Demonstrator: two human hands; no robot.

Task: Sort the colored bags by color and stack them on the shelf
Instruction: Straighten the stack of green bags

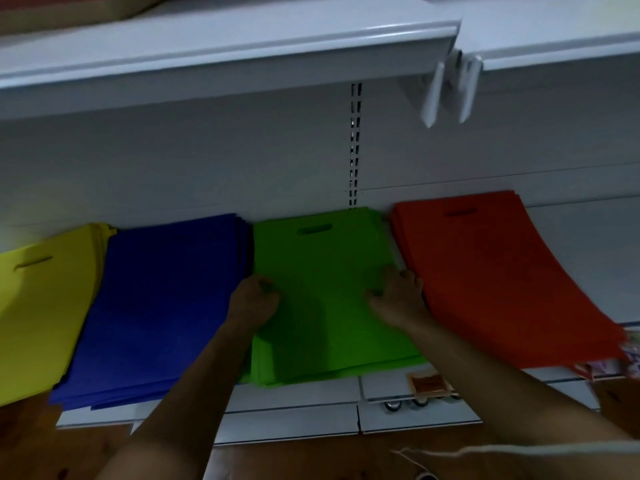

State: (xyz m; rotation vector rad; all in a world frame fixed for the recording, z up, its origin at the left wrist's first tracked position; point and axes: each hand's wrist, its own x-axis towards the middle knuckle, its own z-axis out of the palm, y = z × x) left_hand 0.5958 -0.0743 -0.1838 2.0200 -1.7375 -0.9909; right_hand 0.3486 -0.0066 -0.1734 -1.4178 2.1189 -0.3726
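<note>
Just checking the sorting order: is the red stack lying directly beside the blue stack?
No, the green stack lies between the blue stack and the red stack.

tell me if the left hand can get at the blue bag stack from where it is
Probably yes: the left hand rests at the green fabric bag stack's left edge, right beside the flat blue fabric bag stack, with nothing between.

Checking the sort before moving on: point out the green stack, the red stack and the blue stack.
green stack [329,271], head view, flat middle of the top bag
red stack [491,271], head view, middle of the top bag
blue stack [166,299], head view, middle of the top bag
</note>
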